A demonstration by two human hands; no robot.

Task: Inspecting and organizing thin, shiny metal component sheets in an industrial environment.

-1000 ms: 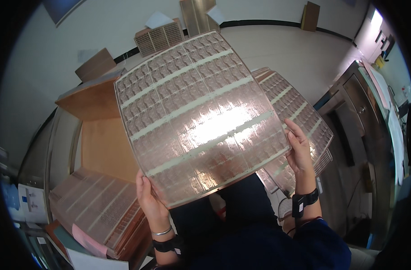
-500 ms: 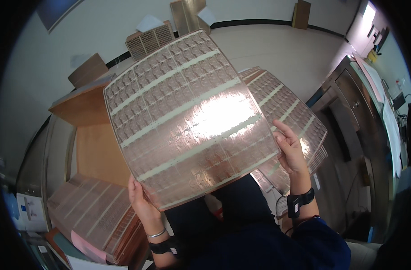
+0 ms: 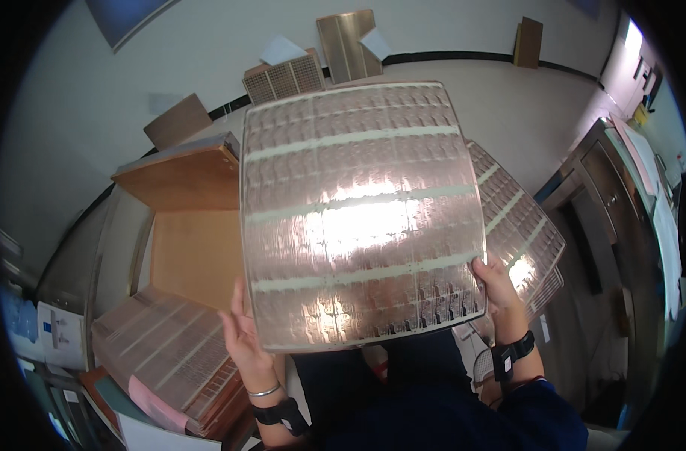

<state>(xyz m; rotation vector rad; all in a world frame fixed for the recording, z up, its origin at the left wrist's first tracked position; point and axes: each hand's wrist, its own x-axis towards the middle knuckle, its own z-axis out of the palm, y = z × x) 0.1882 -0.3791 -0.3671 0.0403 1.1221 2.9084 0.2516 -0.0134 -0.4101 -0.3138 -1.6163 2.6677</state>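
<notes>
A person's left hand [image 3: 246, 342] and right hand [image 3: 499, 289] hold a thin coppery sheet [image 3: 361, 214] up at 12 o'clock, fingers closed only on its lower corners. Gripped so lightly at the edge, it could sag, crease or slip onto the stack [image 3: 162, 361] at 8 o'clock.

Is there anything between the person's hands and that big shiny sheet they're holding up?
No. The left hand and right hand grip the copper-patterned sheet directly at its lower corners, with nothing visible between.
</notes>
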